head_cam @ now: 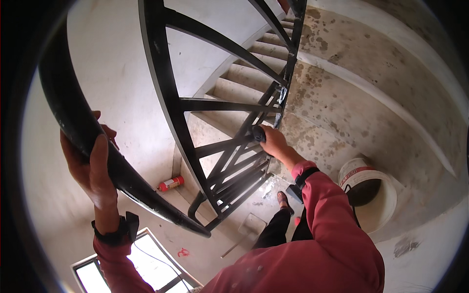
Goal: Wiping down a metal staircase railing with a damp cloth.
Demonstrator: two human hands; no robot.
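My left hand [89,164] grips the thick black handrail [121,172] of a staircase, its thumb on the near side and its fingers wrapped around behind. My right hand [274,141] is closed around a dark object [258,133], perhaps a bunched cloth, against a black baluster [223,146] near the lower rail. What the object is cannot be told for sure. The black metal railing stands between the two hands, with its balusters fanning out from a wide flat upper bar [166,84]. Each wrist wears a black strap with a small device.
A white bucket [388,208] with dark contents stands at the right on the stained landing [322,110]. Concrete steps [242,78] lie beyond the railing. Below are a red cylinder, likely a fire extinguisher [171,183], a long-handled dustpan [252,224] and a window [146,260].
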